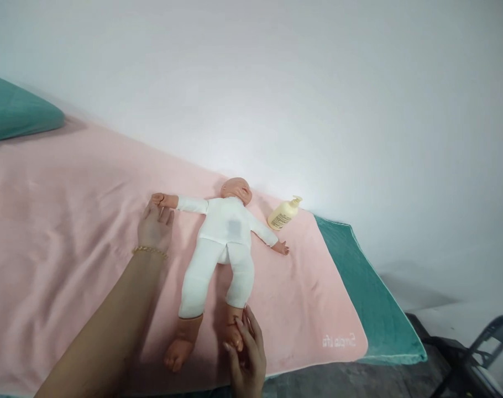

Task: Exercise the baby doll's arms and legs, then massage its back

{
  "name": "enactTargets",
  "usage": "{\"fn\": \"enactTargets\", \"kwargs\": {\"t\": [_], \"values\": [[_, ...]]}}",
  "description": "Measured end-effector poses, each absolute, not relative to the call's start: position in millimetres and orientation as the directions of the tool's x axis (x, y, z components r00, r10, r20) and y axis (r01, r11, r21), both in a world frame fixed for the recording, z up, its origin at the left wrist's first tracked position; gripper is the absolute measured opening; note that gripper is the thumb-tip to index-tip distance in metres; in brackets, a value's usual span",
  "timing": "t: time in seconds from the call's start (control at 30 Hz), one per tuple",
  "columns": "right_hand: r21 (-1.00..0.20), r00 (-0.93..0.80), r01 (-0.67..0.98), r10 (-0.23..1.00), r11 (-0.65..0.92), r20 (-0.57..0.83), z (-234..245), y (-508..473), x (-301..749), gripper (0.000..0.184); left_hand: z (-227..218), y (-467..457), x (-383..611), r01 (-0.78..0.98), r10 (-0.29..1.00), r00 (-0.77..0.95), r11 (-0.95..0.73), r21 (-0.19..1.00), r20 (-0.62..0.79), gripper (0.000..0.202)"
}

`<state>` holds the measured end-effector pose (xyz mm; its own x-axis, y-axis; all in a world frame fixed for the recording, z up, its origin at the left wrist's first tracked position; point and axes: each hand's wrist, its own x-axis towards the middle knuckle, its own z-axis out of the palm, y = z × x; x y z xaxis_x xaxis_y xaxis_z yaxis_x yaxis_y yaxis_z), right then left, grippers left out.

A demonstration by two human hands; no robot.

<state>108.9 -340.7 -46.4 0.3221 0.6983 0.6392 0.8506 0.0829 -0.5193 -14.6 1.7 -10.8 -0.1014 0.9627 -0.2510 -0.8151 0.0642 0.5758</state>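
Note:
A baby doll (222, 237) in a white suit lies face up on a pink towel (69, 232), arms spread. My left hand (155, 225), with a gold bracelet at the wrist, grips the doll's hand at the end of its outstretched arm. My right hand (245, 348) is wrapped round one of the doll's bare feet near the towel's front edge. The other foot lies free beside it.
A cream pump bottle (283, 213) lies on the towel by the doll's head, close to the white wall. A teal sheet (371, 298) shows beyond the towel on the right. A teal pillow (15, 110) sits far left. Dark chair parts (483, 342) stand at the lower right.

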Motion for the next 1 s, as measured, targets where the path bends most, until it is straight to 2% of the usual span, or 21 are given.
{"fn": "enactTargets", "kwargs": {"t": [0.1, 0.37, 0.47, 0.57, 0.7, 0.8, 0.9, 1.0], "values": [[-0.484, 0.297, 0.872, 0.703, 0.077, 0.646, -51, -340, 106, 0.038, -20, 9, -15, -0.787, 0.950, -0.114, 0.093, 0.610, -0.292, 0.011], [-0.476, 0.314, 0.878, 0.687, 0.053, 0.655, -55, -339, 106, 0.036, -8, -1, -11, -0.747, 0.961, -0.157, 0.034, 0.664, -0.226, 0.011], [-0.501, 0.334, 0.865, 0.700, 0.039, 0.632, -46, -338, 110, 0.040, 3, -9, -8, -0.680, 0.970, -0.225, -0.087, 0.728, -0.095, 0.022], [-0.530, 0.364, 0.848, 0.717, 0.009, 0.594, -29, -330, 116, 0.043, 13, -20, -4, -0.577, 0.968, -0.225, -0.223, 0.786, 0.110, 0.035], [-0.568, 0.411, 0.821, 0.634, 0.056, 0.656, -8, -309, 128, 0.041, 20, -40, 3, -0.427, 0.943, -0.135, -0.333, 0.841, 0.305, 0.044], [-0.571, 0.420, 0.816, 0.586, 0.089, 0.692, 3, -288, 137, 0.040, 18, -50, 9, -0.215, 0.870, -0.018, -0.485, 0.848, 0.493, 0.029], [-0.587, 0.433, 0.804, 0.587, 0.091, 0.684, 13, -268, 144, 0.039, 14, -51, 12, -0.026, 0.724, 0.210, -0.668, 0.744, 0.658, 0.019], [-0.605, 0.434, 0.789, 0.597, 0.111, 0.675, 21, -250, 146, 0.040, 13, -49, 12, 0.048, 0.576, 0.406, -0.789, 0.613, 0.710, 0.027]]}}
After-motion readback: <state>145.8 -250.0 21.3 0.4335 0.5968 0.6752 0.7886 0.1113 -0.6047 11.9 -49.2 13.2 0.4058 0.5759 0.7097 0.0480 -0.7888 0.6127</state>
